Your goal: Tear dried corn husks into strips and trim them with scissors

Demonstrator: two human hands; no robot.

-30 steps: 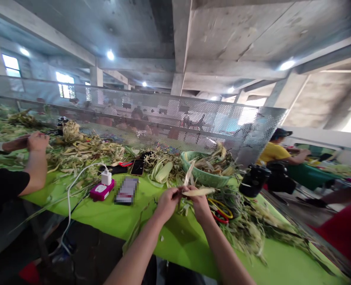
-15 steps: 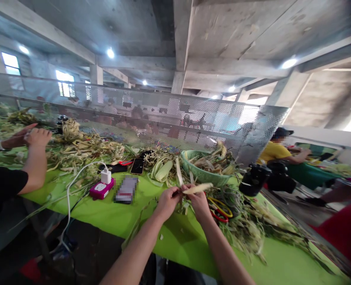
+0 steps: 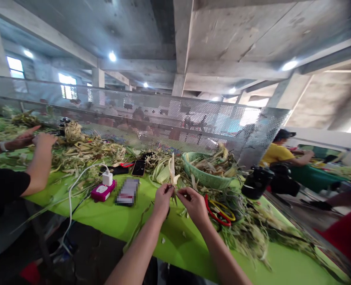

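My left hand [image 3: 163, 201] pinches a pale dried corn husk [image 3: 172, 170] at its base, and the strip stands upright with a folded bit at its side. Close to the right of it is my right hand [image 3: 195, 205], its thumb and forefinger pressed together beside the husk's lower end. Whatever those fingers hold, if anything, is too small to make out. Beyond both hands lies a bundle of greenish husks [image 3: 160, 174]. A tool with red handles [image 3: 215, 213] and one with yellow handles [image 3: 227, 213] rest right of my right hand.
A green basket [image 3: 205, 180] of husks stands behind my hands. Loose husk strips [image 3: 249, 237] cover the right side. Two phones [image 3: 127, 192] and a magenta power block [image 3: 102, 192] with a white cable lie left. A co-worker's hands [image 3: 44, 140] are at far left.
My right hand has come off the husk and moved slightly down. The husk that lay across it to the right now stands upright in my left hand, which has shifted slightly left.
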